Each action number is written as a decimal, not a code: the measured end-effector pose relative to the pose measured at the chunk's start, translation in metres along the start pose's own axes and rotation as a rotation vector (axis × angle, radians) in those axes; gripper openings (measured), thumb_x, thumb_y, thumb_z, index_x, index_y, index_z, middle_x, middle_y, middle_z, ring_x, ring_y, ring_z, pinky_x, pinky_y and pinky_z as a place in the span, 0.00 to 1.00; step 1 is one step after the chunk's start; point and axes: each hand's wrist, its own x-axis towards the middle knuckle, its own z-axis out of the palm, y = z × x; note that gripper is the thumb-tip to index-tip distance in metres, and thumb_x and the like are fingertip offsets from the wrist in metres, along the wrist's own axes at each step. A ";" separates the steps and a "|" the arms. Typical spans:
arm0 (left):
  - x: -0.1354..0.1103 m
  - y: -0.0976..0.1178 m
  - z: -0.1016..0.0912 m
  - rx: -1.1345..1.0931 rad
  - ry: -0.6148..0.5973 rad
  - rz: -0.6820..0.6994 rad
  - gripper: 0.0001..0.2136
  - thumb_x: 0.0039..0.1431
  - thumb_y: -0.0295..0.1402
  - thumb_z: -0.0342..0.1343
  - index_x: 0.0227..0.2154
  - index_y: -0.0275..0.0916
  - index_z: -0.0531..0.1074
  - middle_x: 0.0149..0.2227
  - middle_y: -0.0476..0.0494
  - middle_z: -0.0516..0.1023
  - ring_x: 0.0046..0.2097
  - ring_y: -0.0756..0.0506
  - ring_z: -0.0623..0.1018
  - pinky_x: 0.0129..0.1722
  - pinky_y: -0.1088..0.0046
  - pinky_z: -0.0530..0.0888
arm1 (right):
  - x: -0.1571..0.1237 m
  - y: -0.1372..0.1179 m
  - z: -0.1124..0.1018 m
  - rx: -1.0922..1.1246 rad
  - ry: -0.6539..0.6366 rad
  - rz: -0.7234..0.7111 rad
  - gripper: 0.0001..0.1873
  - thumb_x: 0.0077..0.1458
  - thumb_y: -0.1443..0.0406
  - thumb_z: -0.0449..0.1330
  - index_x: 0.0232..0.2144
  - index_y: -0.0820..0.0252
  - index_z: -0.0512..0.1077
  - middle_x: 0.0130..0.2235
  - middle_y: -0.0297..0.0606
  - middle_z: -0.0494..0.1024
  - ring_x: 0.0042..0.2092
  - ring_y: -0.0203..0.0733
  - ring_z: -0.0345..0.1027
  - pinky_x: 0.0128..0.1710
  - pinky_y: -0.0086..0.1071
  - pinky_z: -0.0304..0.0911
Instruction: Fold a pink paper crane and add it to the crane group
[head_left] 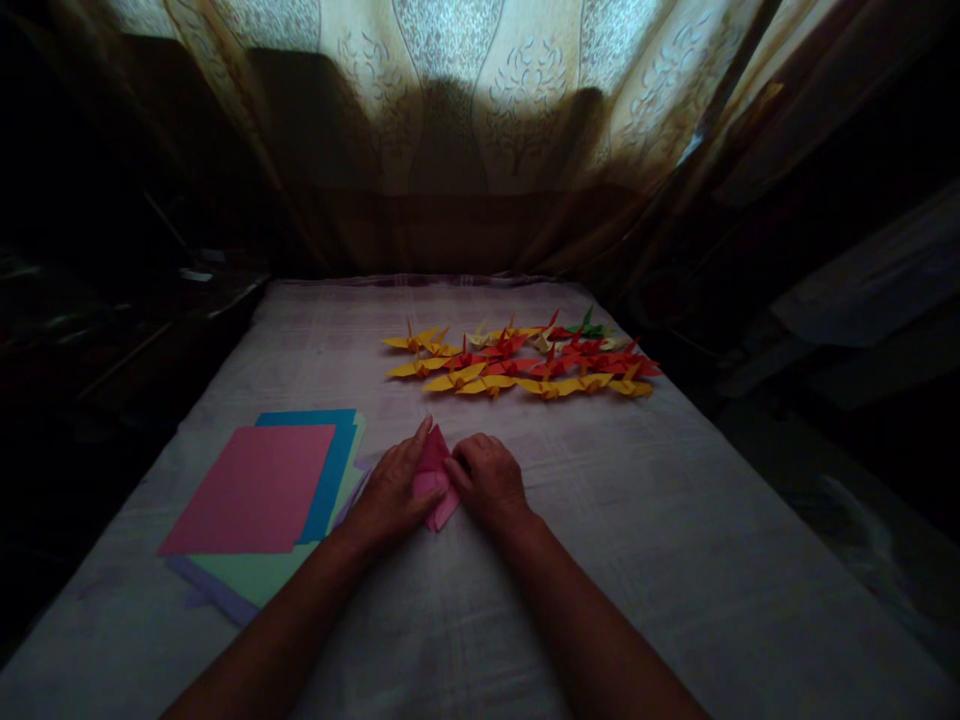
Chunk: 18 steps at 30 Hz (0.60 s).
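Head view, status of work: a flock of finished paper cranes (517,365) in yellow, orange, red and one green lies in close rows on the far half of the cloth-covered surface (675,520). I judge that part complete.

The piece in hand is a pink folded paper (433,470), lying on the cloth directly in front of you, between your hands and well short of the cranes. It is a narrow pointed form with no wings, neck or tail visible. I judge it to be at an intermediate fold with several folds outstanding.

To your left, a stack of flat coloured sheets (255,490) remains unfolded, with pink on top and blue, green and lilac edges beneath.

Orientation: the pink piece points its tip away from you, towards the cranes. Its long axis runs near to far, leaning slightly right at the near end.

Hands: your left hand (390,495) lies open and flat, with the index finger along the paper's left edge and the thumb on its lower flap. Your right hand (487,480) is curled, fingertips on the right edge. Whether it pinches a flap cannot be told in this dim light.
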 end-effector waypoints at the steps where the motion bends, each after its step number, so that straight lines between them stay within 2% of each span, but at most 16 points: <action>1: 0.000 0.000 0.000 -0.002 0.001 0.002 0.43 0.52 0.31 0.59 0.69 0.42 0.44 0.61 0.37 0.66 0.60 0.37 0.68 0.59 0.56 0.66 | 0.000 0.000 -0.001 0.002 -0.005 0.007 0.07 0.59 0.63 0.60 0.29 0.57 0.72 0.33 0.36 0.75 0.38 0.41 0.65 0.39 0.32 0.56; 7: 0.001 0.003 -0.002 -0.077 -0.002 -0.062 0.44 0.48 0.31 0.59 0.69 0.40 0.46 0.60 0.36 0.68 0.59 0.36 0.69 0.59 0.55 0.66 | 0.002 -0.002 -0.003 -0.007 -0.032 0.023 0.05 0.59 0.62 0.61 0.33 0.56 0.75 0.37 0.37 0.75 0.40 0.41 0.66 0.40 0.31 0.57; 12: 0.003 -0.003 -0.009 -0.317 -0.008 -0.092 0.42 0.52 0.38 0.58 0.68 0.38 0.48 0.57 0.36 0.72 0.55 0.38 0.75 0.57 0.57 0.69 | 0.002 -0.003 -0.004 0.001 -0.033 0.040 0.05 0.58 0.62 0.62 0.32 0.56 0.75 0.36 0.37 0.76 0.40 0.41 0.67 0.40 0.31 0.57; 15: 0.000 -0.007 -0.015 -0.417 0.040 -0.142 0.32 0.56 0.44 0.53 0.62 0.39 0.59 0.53 0.38 0.75 0.52 0.39 0.77 0.54 0.59 0.72 | 0.002 -0.003 -0.004 0.007 -0.019 0.034 0.05 0.58 0.62 0.62 0.31 0.56 0.74 0.36 0.37 0.75 0.39 0.40 0.66 0.40 0.31 0.57; 18: -0.006 -0.006 -0.021 -0.329 0.130 -0.253 0.21 0.59 0.46 0.47 0.49 0.40 0.72 0.47 0.42 0.79 0.50 0.40 0.78 0.51 0.61 0.73 | 0.002 -0.004 -0.004 0.009 -0.016 0.035 0.06 0.58 0.62 0.62 0.31 0.56 0.74 0.36 0.37 0.75 0.40 0.40 0.66 0.40 0.31 0.57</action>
